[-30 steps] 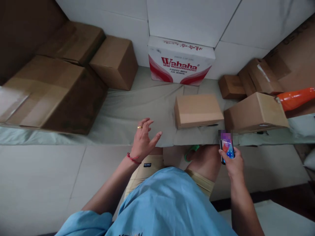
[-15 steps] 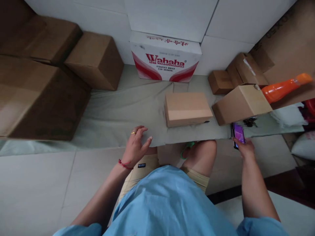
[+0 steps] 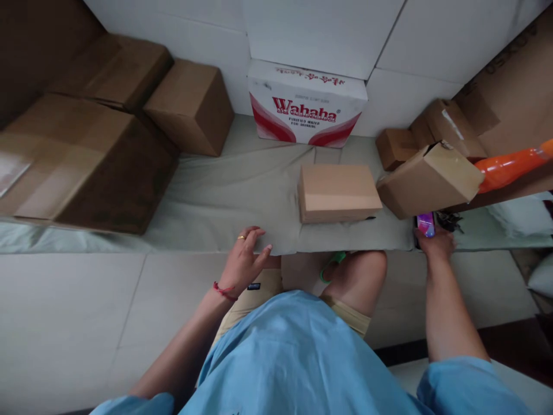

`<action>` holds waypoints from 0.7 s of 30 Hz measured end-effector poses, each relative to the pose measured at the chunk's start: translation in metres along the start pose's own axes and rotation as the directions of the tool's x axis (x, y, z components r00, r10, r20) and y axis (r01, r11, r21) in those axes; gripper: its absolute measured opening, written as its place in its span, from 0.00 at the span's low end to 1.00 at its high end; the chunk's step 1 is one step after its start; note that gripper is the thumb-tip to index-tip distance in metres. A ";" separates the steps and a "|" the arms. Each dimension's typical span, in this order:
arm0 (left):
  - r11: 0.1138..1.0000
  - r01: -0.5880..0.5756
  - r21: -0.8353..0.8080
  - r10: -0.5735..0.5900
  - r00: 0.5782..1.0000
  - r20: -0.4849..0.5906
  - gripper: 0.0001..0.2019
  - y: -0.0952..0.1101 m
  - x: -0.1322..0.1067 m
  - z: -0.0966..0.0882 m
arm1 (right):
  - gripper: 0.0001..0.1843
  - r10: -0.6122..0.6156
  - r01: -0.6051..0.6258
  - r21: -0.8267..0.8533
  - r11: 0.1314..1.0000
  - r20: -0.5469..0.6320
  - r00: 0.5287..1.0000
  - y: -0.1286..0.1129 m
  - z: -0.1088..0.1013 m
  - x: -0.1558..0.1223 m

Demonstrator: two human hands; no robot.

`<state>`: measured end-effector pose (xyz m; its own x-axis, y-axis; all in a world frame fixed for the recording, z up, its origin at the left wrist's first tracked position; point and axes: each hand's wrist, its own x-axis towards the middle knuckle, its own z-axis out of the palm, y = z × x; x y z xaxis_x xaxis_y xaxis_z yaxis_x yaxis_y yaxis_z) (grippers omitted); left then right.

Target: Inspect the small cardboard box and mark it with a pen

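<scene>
Grey-green cloth (image 3: 233, 199) covered the bench I was watching from afar; near its front edge, on the right, was the smartphone (image 3: 425, 223), its screen lit purple and pink, just below the tilted brown carton (image 3: 425, 183); the right hand (image 3: 437, 245) had its fingers closed round the phone's lower end, though I could not tell whether the phone's back touched the cloth; the left hand (image 3: 246, 259) was by the bench edge, fingers loosely spread, half curled and holding nothing.

Tight space was the main risk, as I judged it; a forward push could have driven the phone into the carton, and since that box leaned, a nudge might have tipped it onto the hand or against the orange bottle (image 3: 510, 171) beside it; the dark cluster, probably keys (image 3: 449, 222), sat close enough to scratch the screen; a release too near the edge could have let the phone slide to the tiled floor (image 3: 69, 311).
</scene>
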<state>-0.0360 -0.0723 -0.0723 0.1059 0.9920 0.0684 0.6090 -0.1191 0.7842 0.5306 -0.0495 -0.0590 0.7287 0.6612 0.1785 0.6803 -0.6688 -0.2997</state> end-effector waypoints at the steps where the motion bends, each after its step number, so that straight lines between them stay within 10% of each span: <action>1: 0.996 0.047 -0.071 -0.048 0.999 -0.009 0.18 0.001 0.000 0.001 | 0.21 0.011 -0.009 0.043 0.999 -0.043 0.999 -0.007 0.000 -0.009; 5: 0.910 0.204 -0.360 -0.213 0.977 0.012 0.26 0.004 0.020 0.016 | 0.24 -0.050 0.079 0.277 0.958 -0.112 0.993 -0.050 0.002 -0.056; 8: 0.868 0.217 -0.447 -0.236 0.972 0.013 0.32 0.009 0.060 0.041 | 0.31 -0.172 0.131 0.619 0.775 0.005 0.985 -0.099 0.008 -0.083; 14: 0.819 0.231 -0.525 -0.258 0.966 0.022 0.25 0.036 0.135 0.096 | 0.39 -0.271 -0.109 0.828 0.549 0.299 0.915 -0.177 0.015 -0.090; 21: 0.726 0.202 -0.658 -0.206 0.976 0.072 0.35 0.056 0.095 0.058 | 0.30 -0.319 -0.259 0.939 0.228 0.323 0.891 -0.170 0.005 -0.118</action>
<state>0.0533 0.0125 -0.0577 0.0342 0.9897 -0.1393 -0.0539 0.1410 0.9885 0.3284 -0.0123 -0.0333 0.4069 0.9122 -0.0485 -0.1077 -0.0049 -0.9942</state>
